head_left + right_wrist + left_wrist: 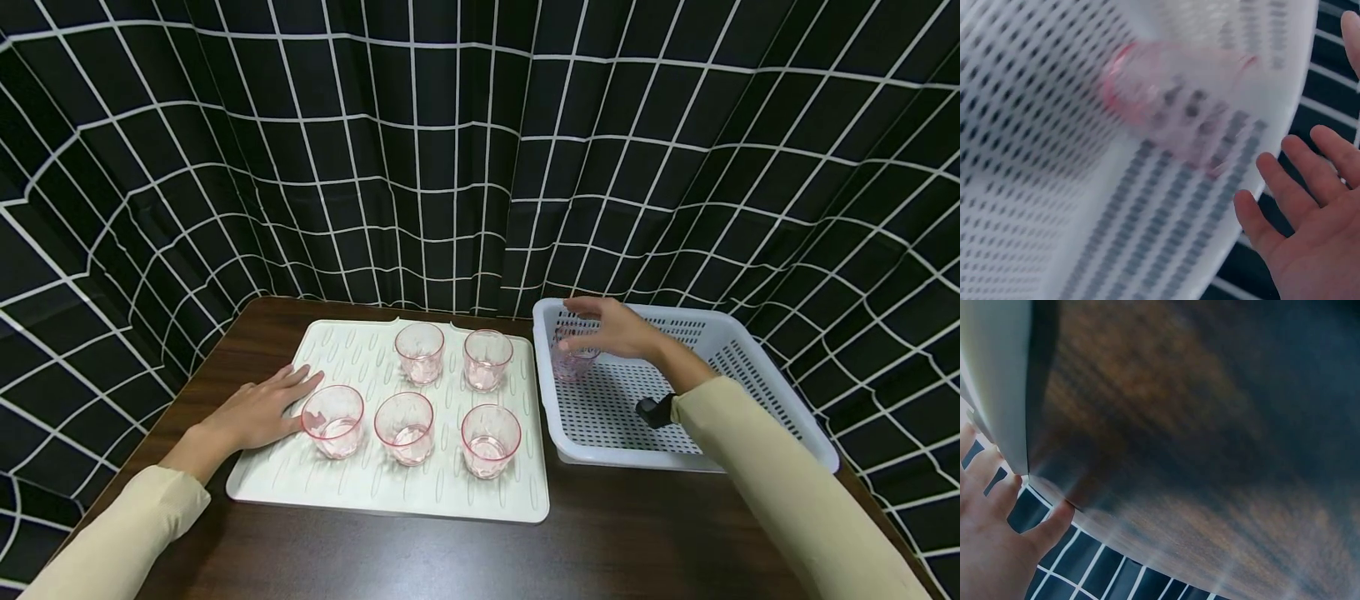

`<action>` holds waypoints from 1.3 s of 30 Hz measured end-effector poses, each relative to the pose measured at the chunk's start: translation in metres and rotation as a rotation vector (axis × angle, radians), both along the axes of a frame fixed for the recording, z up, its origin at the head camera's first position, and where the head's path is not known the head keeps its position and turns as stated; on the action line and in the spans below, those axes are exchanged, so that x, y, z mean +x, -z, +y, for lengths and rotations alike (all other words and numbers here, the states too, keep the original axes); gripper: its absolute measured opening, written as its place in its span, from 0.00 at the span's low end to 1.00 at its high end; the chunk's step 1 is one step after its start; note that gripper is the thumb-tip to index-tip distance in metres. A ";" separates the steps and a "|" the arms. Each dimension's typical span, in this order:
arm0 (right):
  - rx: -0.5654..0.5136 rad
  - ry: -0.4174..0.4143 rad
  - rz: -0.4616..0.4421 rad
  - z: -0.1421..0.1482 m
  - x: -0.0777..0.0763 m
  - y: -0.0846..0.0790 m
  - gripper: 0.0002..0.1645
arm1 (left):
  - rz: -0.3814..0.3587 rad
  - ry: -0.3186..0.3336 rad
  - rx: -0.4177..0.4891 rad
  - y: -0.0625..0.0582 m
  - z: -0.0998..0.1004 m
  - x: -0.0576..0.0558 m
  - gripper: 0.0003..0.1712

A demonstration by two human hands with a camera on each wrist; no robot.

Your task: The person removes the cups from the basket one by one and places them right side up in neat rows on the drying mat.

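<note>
My left hand [258,412] lies with straight fingers on the left side of the white ribbed mat [390,500]. Its thumb reaches the side of the front-left pink-rimmed glass [337,423]. Beside that one, a second glass [405,429] and a third [490,442] make up the front row. Two more, a left glass [420,354] and a right glass [486,361], stand behind. Over the left end of the white basket [630,457], my right hand [618,329] is held open with fingers spread. Below it a clear pinkish glass [1172,103] sits inside the basket, apart from the fingers in the right wrist view.
Mat and basket stand side by side on a dark wooden table [360,554]. A black grid-patterned curtain [450,167] hangs behind and around the table. A black strap-like piece [656,411] shows at my right wrist.
</note>
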State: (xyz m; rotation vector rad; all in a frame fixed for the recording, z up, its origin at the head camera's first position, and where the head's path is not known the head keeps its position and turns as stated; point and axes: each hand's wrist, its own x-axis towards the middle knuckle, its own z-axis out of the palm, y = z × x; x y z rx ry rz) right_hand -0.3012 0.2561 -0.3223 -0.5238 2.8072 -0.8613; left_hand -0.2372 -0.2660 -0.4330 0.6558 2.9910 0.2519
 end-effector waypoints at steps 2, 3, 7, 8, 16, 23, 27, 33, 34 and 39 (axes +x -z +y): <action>0.004 0.016 -0.010 0.009 0.000 0.006 0.50 | 0.003 0.001 -0.001 0.000 0.000 0.001 0.41; 0.011 0.025 -0.016 0.013 -0.001 0.009 0.50 | 0.002 0.001 -0.001 0.000 -0.001 0.001 0.41; 0.030 0.049 -0.041 0.023 -0.001 0.015 0.51 | -0.004 -0.005 0.004 0.000 0.000 0.001 0.41; 0.030 0.051 -0.051 0.024 0.000 0.015 0.52 | -0.005 -0.007 0.007 0.000 0.000 0.001 0.41; 0.018 0.049 -0.109 0.027 -0.001 0.025 0.53 | -0.008 -0.017 0.014 0.001 -0.001 0.001 0.41; 0.040 0.036 -0.073 0.025 -0.003 0.028 0.49 | -0.009 -0.011 0.013 0.001 -0.002 0.000 0.41; 0.045 0.040 -0.068 0.023 -0.003 0.025 0.48 | -0.010 -0.014 0.012 0.001 -0.002 0.000 0.41; 0.051 0.068 -0.008 0.019 -0.005 0.017 0.46 | -0.014 -0.016 0.012 0.001 -0.001 -0.001 0.42; 0.052 0.077 0.012 0.019 -0.006 0.015 0.46 | -0.012 -0.015 0.012 0.001 -0.001 -0.001 0.42; 0.046 0.129 0.091 0.017 -0.008 0.006 0.44 | 0.005 -0.005 0.006 0.001 -0.001 -0.001 0.42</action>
